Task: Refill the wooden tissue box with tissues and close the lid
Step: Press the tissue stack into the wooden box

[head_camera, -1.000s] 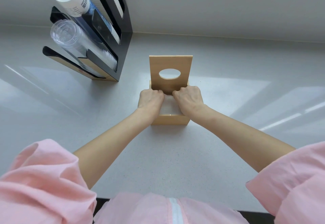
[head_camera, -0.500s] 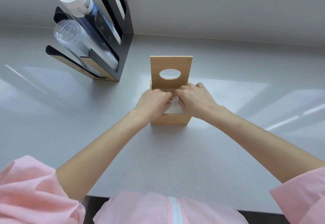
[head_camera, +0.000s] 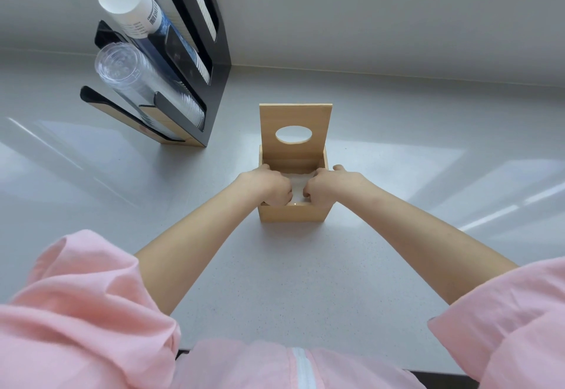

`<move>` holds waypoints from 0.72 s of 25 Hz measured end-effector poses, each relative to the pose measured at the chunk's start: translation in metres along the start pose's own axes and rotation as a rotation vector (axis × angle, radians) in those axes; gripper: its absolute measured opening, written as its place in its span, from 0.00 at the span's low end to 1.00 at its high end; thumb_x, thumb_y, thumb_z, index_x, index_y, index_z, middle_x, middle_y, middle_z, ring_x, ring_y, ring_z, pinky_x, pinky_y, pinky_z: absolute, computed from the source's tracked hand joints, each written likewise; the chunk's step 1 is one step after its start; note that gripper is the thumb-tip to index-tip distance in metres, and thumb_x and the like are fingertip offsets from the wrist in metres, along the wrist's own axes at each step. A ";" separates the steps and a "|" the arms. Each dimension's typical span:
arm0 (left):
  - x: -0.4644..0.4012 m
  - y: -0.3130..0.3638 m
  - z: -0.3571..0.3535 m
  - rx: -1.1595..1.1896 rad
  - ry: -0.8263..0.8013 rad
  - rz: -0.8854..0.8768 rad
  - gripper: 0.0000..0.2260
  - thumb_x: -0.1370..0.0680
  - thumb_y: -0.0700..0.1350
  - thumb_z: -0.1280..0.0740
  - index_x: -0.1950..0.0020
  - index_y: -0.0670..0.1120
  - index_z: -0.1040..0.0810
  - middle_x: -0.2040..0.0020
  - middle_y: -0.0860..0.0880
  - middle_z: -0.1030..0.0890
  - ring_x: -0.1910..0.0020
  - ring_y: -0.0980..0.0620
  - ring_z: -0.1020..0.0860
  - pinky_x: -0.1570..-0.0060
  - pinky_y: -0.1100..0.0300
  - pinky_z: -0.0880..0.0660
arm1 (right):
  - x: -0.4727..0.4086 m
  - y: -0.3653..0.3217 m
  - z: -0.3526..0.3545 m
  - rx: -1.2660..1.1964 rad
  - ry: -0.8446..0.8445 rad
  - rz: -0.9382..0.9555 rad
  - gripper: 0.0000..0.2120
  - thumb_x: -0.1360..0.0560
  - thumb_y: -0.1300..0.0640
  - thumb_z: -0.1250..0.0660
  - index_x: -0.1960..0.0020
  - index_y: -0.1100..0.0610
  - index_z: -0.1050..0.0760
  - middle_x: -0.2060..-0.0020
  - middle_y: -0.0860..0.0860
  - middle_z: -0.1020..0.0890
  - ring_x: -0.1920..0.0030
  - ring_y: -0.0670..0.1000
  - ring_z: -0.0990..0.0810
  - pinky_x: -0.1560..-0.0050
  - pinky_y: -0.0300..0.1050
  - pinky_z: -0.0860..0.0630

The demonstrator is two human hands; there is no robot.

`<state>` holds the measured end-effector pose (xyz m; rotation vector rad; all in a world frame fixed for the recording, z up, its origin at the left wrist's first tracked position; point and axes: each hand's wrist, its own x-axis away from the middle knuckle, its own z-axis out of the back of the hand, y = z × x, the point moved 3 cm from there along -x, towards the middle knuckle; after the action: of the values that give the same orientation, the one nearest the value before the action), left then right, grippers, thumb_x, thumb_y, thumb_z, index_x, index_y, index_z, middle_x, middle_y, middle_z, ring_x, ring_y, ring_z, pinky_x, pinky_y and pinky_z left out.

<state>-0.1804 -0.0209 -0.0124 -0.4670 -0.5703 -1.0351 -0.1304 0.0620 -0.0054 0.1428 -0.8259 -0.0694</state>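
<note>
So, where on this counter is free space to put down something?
Bare counter lies right of the wooden box, and between the box and the person's body. Crowded: far left, by the black cup rack; both hands fill the box opening.

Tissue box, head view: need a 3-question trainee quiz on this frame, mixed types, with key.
1. True or false: the lid of the wooden tissue box stands open.
2. Where are the left hand and right hand? A) on the lid B) inside the box, on the tissues C) flat on the counter
3. Which side of the box is the black cup dispenser on?

Key: 1 true. 2 B. 3 the person's left, farther back.
</note>
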 end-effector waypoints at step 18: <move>0.099 0.010 -0.067 0.428 0.852 0.209 0.23 0.27 0.53 0.44 0.38 0.44 0.24 0.37 0.43 0.22 0.35 0.42 0.27 0.38 0.44 0.31 | 0.081 -0.045 -0.066 -0.672 0.711 -0.119 0.35 0.22 0.49 0.41 0.24 0.53 0.57 0.23 0.51 0.57 0.23 0.52 0.59 0.25 0.52 0.58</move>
<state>-0.1182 -0.1230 -0.0012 0.2962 0.0342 -0.7841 -0.0272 0.0144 0.0018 -0.4030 -0.0547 -0.3799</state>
